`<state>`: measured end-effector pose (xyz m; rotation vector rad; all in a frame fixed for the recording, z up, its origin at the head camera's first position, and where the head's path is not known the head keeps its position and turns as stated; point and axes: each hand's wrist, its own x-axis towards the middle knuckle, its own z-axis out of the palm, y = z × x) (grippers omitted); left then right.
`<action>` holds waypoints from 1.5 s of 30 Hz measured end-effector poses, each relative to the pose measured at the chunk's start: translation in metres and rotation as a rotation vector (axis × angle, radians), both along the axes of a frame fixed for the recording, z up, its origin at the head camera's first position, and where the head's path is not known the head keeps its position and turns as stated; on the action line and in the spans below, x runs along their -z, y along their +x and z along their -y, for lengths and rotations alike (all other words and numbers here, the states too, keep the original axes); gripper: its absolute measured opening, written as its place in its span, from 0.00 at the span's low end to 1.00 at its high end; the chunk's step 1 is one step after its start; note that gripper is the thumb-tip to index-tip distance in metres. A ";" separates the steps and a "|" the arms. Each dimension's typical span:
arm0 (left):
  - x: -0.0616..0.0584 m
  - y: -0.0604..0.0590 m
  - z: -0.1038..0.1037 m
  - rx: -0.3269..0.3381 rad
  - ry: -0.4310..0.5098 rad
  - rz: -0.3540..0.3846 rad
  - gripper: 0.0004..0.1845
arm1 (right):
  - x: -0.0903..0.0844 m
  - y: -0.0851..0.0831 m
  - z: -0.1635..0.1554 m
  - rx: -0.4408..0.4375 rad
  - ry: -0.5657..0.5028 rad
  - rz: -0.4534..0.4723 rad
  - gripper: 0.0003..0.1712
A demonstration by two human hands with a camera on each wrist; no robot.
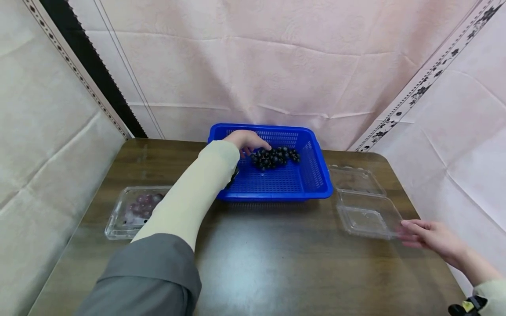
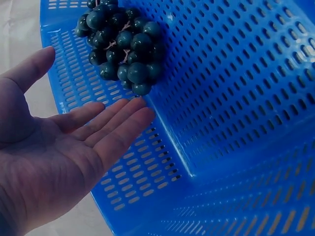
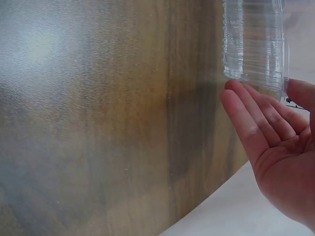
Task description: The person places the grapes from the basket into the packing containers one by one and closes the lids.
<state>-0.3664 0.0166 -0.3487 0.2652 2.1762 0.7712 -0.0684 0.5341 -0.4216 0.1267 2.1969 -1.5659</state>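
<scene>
In the head view, my left hand [image 1: 248,141] reaches into the blue plastic basket [image 1: 272,195], beside a bunch of dark grapes [image 1: 274,157]. The left wrist view shows its palm up and fingers extended, the fingertips at the lower edge of the grapes [image 2: 125,49]; nothing is gripped. At the table's right side, my right hand [image 1: 432,239] is at the near corner of a clear plastic clamshell box [image 1: 361,217], which stands with its lid folded back. Fingers straight, it has the thumb near the box's edge [image 3: 256,44] in the right wrist view.
On the left of the brown wooden table [image 1: 253,263] is a closed clear box [image 1: 118,224] with reddish grapes [image 1: 144,205], partly covered by my left arm. Pale cloth [image 1: 253,66] hangs behind and beside the table. A dark object shows by my left wrist.
</scene>
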 end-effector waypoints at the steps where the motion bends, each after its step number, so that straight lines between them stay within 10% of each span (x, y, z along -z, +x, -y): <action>1: 0.001 -0.001 -0.001 0.000 0.004 0.003 0.46 | 0.001 0.001 -0.001 -0.004 -0.021 0.006 0.20; 29: 0.032 -0.014 -0.009 -0.092 0.087 0.082 0.43 | 0.020 0.000 -0.004 -0.061 -0.288 0.074 0.29; 45: 0.036 -0.007 -0.039 0.019 0.106 0.178 0.45 | 0.023 -0.001 -0.005 -0.056 -0.326 0.077 0.29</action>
